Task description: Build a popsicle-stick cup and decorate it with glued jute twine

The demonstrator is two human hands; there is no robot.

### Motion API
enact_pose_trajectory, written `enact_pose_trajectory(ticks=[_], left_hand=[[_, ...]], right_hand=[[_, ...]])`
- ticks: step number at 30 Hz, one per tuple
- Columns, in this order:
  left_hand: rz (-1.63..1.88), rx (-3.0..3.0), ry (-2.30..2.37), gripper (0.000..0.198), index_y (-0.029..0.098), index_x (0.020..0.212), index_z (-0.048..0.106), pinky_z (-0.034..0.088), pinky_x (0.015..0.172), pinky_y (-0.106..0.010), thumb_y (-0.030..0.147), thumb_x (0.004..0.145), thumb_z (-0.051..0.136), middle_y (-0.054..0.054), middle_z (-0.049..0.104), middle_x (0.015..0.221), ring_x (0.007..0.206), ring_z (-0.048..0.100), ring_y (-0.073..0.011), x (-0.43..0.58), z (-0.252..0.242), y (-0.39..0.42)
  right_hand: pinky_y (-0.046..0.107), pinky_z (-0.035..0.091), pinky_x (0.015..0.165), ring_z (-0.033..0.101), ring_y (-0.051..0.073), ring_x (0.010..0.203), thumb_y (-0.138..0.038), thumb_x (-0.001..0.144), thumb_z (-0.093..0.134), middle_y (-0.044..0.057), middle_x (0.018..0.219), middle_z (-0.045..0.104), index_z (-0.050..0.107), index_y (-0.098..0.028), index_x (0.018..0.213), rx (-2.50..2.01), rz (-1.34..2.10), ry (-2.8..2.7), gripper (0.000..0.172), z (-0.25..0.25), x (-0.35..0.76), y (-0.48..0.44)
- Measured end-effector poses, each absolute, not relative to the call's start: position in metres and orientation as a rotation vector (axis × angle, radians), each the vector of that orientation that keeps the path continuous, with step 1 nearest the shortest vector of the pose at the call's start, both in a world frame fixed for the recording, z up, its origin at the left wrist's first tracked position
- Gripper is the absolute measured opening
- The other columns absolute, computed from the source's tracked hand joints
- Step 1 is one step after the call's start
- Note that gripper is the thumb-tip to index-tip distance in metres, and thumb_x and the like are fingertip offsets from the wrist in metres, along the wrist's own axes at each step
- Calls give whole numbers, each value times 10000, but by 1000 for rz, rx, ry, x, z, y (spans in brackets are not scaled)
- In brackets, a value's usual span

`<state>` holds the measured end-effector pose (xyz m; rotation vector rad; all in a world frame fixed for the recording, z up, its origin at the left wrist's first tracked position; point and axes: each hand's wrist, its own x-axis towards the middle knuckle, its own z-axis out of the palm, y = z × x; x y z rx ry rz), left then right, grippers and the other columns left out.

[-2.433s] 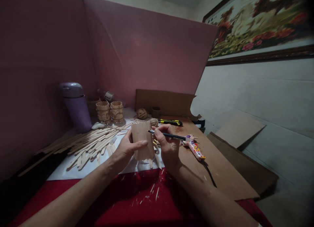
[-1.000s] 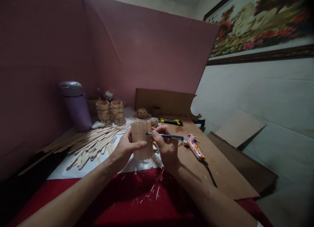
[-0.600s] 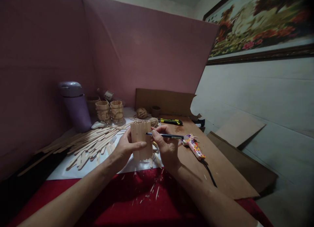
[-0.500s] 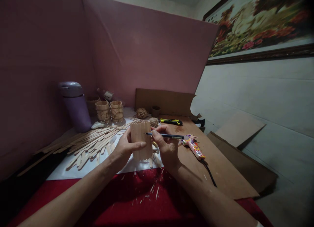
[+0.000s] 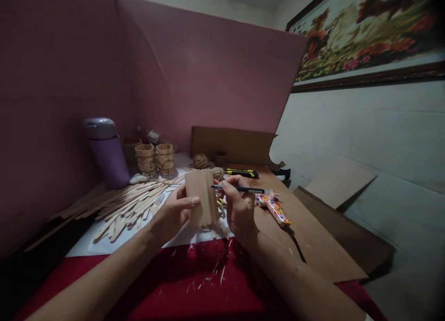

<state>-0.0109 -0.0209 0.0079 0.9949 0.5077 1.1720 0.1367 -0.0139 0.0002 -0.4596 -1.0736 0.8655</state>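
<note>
My left hand [image 5: 176, 210] grips a wooden cup [image 5: 201, 198] made of upright craft sticks, its thumb lying across the front and the fingers hidden behind. The cup leans slightly, and its rim is wavy. In my right hand [image 5: 240, 210] is a dark pen [image 5: 243, 189], pinched between thumb and fingers. The pen points left, its tip at or very close to the cup's right side; contact cannot be made out. Behind the cup, something with yellowish rings, partly covered, lies among wood scraps.
Loose craft sticks [image 5: 135, 203] fan out at left, near a purple bottle [image 5: 110, 156] and two finished-looking stick cups [image 5: 165, 159]. Twine [image 5: 200, 161], a yellow-black utility knife [image 5: 242, 173] and a flower-patterned glue gun [image 5: 274, 209] with a cord lie behind and right. Splinters dot the red cloth [image 5: 194, 284].
The cup has turned in my left hand, bringing a flatter side to the front, and now tilts a little. My right hand and pen have shifted slightly right.
</note>
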Motion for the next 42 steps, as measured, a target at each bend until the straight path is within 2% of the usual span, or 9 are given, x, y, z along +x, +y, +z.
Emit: enact_pose_trajectory(ticks=[3,9,15,20,32,42], left_hand=[[1193,934,528,714,210,1322,497,502,879,-385,145,649,725,-103,692,1137,1039,647,-293,-12,9,-20],[1214,1128,563,550,187,1229,548,526,804,-394,251,710,720,-124,674,1146,1008,646,-306,-6,0,-16],[1282,1278,672,556,193,1184,554,530,749,-360,264,683,786,-101,677,1070,908,645,-257,-6,-10,-10],[1256,1223,634,546,174,1154,575,534,712,-355,259,658,788,-102,688,1013,860,645,-250,-7,-6,-12],[1232,1174,591,510,154,1101,623,540,689,-357,245,627,786,-109,708,986,778,661,-236,-4,4,-21],[1233,1180,567,511,163,1117,622,543,710,-370,234,638,785,-125,710,1050,849,680,-279,-5,4,-21]], right_hand=[[273,434,628,505,89,550,-295,816,675,-67,623,550,580,-210,729,-468,844,-1081,155,0,136,-15],[269,428,636,547,106,593,-295,835,665,-55,633,568,585,-205,747,-540,812,-1099,150,-6,133,-16],[259,432,625,554,107,604,-299,837,662,-53,656,561,571,-204,746,-572,816,-1129,160,-5,132,-19],[253,438,615,554,104,591,-269,835,650,-58,647,556,576,-209,766,-569,754,-1133,118,-1,135,-18],[268,441,610,565,120,616,-318,840,652,-44,682,560,571,-214,763,-599,768,-1193,153,-1,134,-23],[265,435,621,561,113,611,-308,839,658,-48,681,561,571,-212,753,-575,788,-1177,155,-2,134,-22]])
